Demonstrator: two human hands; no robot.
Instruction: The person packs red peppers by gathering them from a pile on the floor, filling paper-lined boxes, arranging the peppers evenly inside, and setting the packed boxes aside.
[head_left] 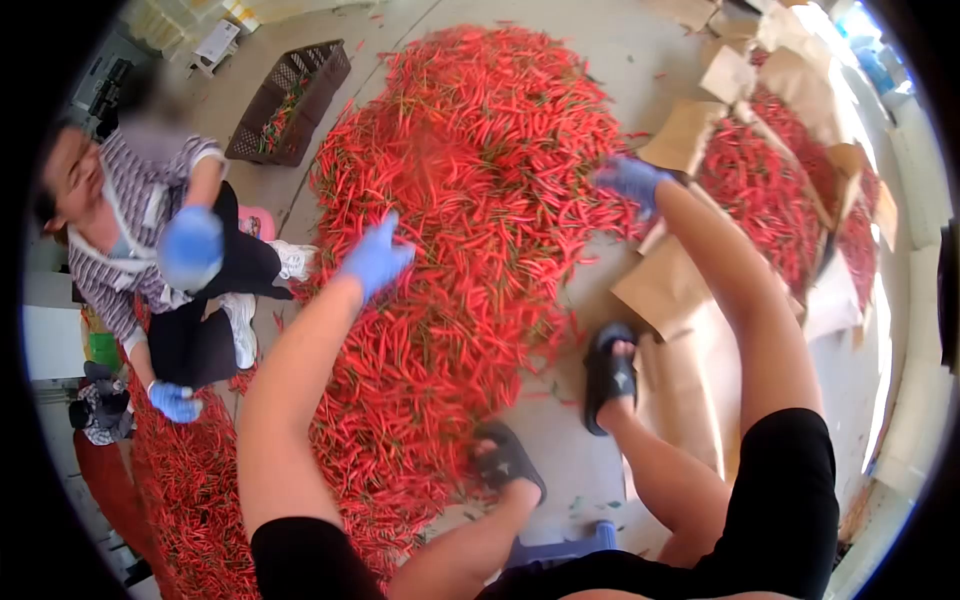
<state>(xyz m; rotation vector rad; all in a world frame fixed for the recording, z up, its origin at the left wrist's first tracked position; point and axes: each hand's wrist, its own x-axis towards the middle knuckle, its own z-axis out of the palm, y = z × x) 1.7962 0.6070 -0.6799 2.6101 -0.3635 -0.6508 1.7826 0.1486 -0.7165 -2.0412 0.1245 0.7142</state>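
A large heap of red chili peppers (480,190) with green stems covers the floor in front of me. Over its left side is my left hand (378,258), in a blue glove, with fingers stretched apart and nothing visible in them. At the heap's right edge, near the open paper bags, my right hand (632,182) wears a blue glove too. Motion smears its fingers, so whether it holds any peppers is unclear.
Brown paper bags (665,285) of peppers stand at right. A dark plastic crate (290,100) with some peppers sits at back left. Another person (130,210) in blue gloves crouches at left beside more peppers. A blue stool (565,548) is under me.
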